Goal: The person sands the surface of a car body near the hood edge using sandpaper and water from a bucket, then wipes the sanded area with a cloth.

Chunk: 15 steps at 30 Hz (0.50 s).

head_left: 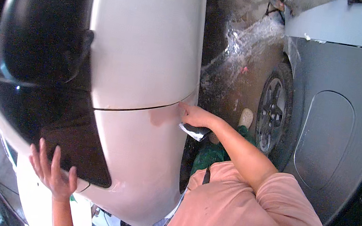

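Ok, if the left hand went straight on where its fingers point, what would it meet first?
Probably the dark, glossy glass window of the white car; the left hand overlaps it in view, but the gap between is unclear.

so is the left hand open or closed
Open: the left hand has its fingers spread apart, with gaps showing between them. Cannot tell whether they touch the dark window behind.
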Each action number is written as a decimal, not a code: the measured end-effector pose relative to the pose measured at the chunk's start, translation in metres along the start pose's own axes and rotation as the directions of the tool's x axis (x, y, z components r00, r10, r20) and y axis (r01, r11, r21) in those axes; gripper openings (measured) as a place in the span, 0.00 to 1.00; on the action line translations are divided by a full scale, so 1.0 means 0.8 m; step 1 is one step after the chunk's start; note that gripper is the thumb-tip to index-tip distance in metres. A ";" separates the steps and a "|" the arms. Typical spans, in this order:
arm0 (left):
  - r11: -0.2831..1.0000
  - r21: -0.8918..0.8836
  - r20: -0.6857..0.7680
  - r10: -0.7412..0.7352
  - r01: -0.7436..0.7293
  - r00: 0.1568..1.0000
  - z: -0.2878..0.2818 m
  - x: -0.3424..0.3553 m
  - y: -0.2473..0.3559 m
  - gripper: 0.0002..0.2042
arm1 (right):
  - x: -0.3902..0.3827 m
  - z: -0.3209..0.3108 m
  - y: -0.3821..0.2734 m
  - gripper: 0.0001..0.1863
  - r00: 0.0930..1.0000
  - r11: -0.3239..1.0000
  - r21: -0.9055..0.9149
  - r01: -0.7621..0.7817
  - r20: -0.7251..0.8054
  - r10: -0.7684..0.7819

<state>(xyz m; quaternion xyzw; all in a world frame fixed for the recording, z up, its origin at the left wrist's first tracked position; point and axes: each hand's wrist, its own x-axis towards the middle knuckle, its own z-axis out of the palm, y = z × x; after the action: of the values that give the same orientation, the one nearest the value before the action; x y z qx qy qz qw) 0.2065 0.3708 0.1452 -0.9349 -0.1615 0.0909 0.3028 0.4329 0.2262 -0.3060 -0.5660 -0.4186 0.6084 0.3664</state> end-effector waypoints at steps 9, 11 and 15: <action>0.998 -0.054 -0.084 -0.031 0.027 0.996 -0.009 0.011 0.020 0.24 | -0.027 -0.011 -0.071 0.32 0.999 0.999 -0.004 0.044 0.003 -0.044; 0.997 -0.077 -0.098 -0.030 0.022 0.995 -0.009 0.013 0.022 0.24 | -0.026 -0.009 -0.069 0.29 0.997 0.997 -0.040 0.066 -0.036 -0.068; 0.994 -0.104 -0.102 -0.032 0.021 0.994 -0.018 0.007 0.021 0.24 | -0.027 -0.002 -0.097 0.25 0.989 0.986 -0.103 0.131 -0.062 -0.138</action>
<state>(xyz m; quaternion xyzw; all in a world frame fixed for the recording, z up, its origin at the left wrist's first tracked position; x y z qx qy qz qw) 0.2202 0.3520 0.1464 -0.9504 -0.1623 0.0298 0.2636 0.4345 0.2361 -0.2260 -0.5746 -0.4723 0.5410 0.3925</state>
